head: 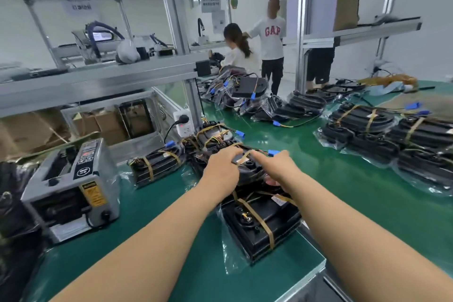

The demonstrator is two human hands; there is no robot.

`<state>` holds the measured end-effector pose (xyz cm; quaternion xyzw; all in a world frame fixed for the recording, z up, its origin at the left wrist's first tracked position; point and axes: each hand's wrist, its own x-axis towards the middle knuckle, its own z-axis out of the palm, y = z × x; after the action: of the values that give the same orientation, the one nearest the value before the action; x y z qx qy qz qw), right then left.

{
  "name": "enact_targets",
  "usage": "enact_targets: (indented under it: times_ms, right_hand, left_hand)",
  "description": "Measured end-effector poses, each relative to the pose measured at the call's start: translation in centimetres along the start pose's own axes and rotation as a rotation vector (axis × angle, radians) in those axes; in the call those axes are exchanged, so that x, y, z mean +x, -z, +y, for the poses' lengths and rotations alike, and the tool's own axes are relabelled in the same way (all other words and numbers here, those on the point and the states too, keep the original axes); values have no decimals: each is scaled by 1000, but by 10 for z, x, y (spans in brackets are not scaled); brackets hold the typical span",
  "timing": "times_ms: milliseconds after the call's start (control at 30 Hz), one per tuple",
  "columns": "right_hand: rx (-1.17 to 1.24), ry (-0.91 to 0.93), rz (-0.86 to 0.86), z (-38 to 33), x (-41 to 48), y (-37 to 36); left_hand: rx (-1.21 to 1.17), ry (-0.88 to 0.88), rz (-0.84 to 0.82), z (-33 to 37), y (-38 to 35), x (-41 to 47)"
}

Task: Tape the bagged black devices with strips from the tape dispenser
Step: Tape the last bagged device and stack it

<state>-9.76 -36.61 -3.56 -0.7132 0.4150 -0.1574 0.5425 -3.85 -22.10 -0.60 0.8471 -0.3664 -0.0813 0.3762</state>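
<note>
- Left hand (224,167) on tape strip (244,157); pinching or pressing, cannot tell.
- Right hand (278,167) grips the bagged device (251,171): pull strip taut, smooth flat.

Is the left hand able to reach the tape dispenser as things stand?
Probably yes. The tape dispenser stands left of the left hand, with bare green mat in front of it; the hand must first leave the bagged device.

devices (259,223) black | tape strips (255,216) tan | mat (186,265) green | dispenser (73,189) grey
</note>
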Motion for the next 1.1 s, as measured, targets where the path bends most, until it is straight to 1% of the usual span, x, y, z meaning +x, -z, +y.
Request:
enact_targets:
  times_ms: [67, 133, 200, 300, 367, 433, 500, 533, 600, 633, 667, 733, 800, 833, 867, 967, 1033, 1100]
  right_hand:
    - [-21, -2, -7, -3, 1, -1]
    - [5, -6, -8, -4, 1, -1]
    - [63, -15, -8, -5, 0, -3]
    - [36, -2, 29, -8, -11, -7]
    - [-72, 64, 60, -14, -23, -7]
    - [-165, 164, 85, -23, -38, -3]
    - [-202, 264, 85, -37, -59, 2]
    - [-220, 314, 69, -46, -71, 3]
    - [-266, 430, 26, -66, -96, -2]
    - [-289, 493, 7, -76, -109, -8]
    - [-307, 553, -13, -85, -121, -17]
    - [-341, 676, -63, -99, -145, -41]
    - [-404, 806, -125, -107, -167, -70]
    - [-447, 859, -165, -110, -176, -85]
    - [-496, 906, -208, -111, -185, -100]
    - [-631, 1000, -308, -111, -207, -141]
    - [-634, 1025, -356, -108, -221, -162]
    - [-588, 1044, -382, -104, -228, -177]
  left_hand:
    - [174, -59, -33, -3, -5, 2]
    - [328, -81, -107, -9, -8, 2]
    - [391, -94, -117, -16, -10, -1]
    - [499, -136, 9, -21, -12, -7]
    - [639, -195, 111, -20, -12, -14]
    - [719, -296, 214, -17, -8, -26]
    - [709, -411, 322, -13, 0, -41]
    - [666, -453, 391, -12, 5, -50]
    - [522, -463, 531, -7, 18, -70]
    - [431, -410, 574, -5, 26, -82]
    - [329, -321, 610, -5, 34, -95]
    - [88, -83, 660, -9, 50, -121]
    - [-211, 150, 700, -15, 63, -144]
    - [-336, 236, 727, -20, 68, -153]
    - [-413, 310, 763, -26, 73, -161]
    - [-502, 516, 827, -48, 85, -182]
    - [-572, 585, 848, -61, 94, -193]
    - [-597, 621, 856, -72, 101, -202]
